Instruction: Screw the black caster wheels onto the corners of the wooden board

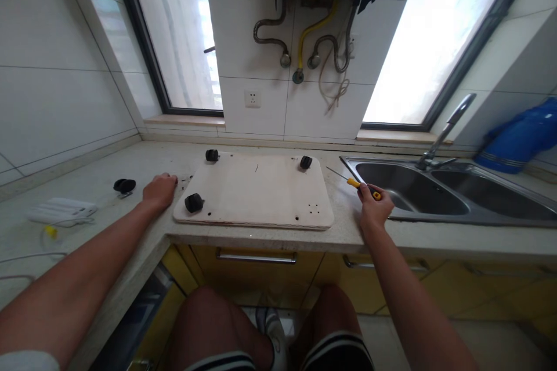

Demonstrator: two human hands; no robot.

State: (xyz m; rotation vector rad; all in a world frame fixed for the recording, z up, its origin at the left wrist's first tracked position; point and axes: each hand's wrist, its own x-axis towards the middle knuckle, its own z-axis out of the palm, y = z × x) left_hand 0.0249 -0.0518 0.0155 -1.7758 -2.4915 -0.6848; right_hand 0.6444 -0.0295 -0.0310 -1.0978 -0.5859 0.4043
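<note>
A pale board [256, 191] lies flat on the counter, with three black caster wheels [194, 203] standing on its corners. Small holes mark the near right corner, which bears no wheel. My right hand [376, 206] grips a screwdriver [354, 183] by its yellow and black handle, its shaft pointing left toward the board. Left of the board, my left hand [160, 191] rests on the counter with its fingers curled closed; what they hold, if anything, is hidden. Tiny dark bits, perhaps screws [188, 178], lie beside its fingertips. Farther left sits a loose black caster [125, 186].
A steel double sink [409, 188] with a faucet [448, 127] is set into the counter on the right, and a blue object [517, 136] stands behind it. At left lies a white power strip [63, 210] with a cable. Drawers with metal handles [256, 257] run below.
</note>
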